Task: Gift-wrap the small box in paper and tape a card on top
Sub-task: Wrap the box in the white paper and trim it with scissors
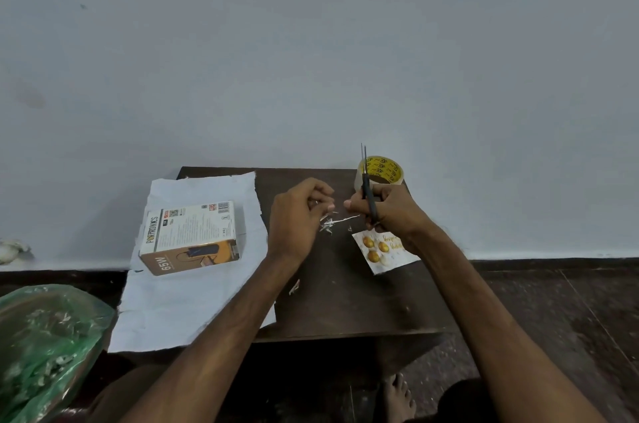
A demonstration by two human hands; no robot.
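With right hand [387, 211], gripped scissors [370, 204] by the handles, fingers clamped round them, blades pointing up and away in front of tape roll [382, 170]. Held left hand [297, 215] just beside, fingers curled in and tips close together; could not tell if pinching anything. Saw a thin white sliver [345, 218] between the two hands, with small scraps [326, 228] scattered on the dark table [345, 301] beneath.

Found small box [190, 236] unwrapped, lying flat on the sheet of pale paper [193, 301] at the table's left side, well apart from both hands. Found card [378, 255], printed with gold ornaments, on the table under the right wrist and partly hidden by it.

Judged the step in hand as snipping or trimming a strip, with wrapping proper not yet begun: no edge of paper raised round the box. Judged the next move to call for laying the scissors down off the sheet, then bringing both hands across to the box, squaring it on the paper and drawing one edge up over it. Would want the tape closer; stood at the far right corner.

Worked at a low table set against a plain pale wall [311, 42], over dark floor [553, 301]. Noted a green plastic bag [45, 336] at lower left, a bare foot [397, 398] below the table's near edge, and something white and crumpled [10, 249] by the wall at far left.
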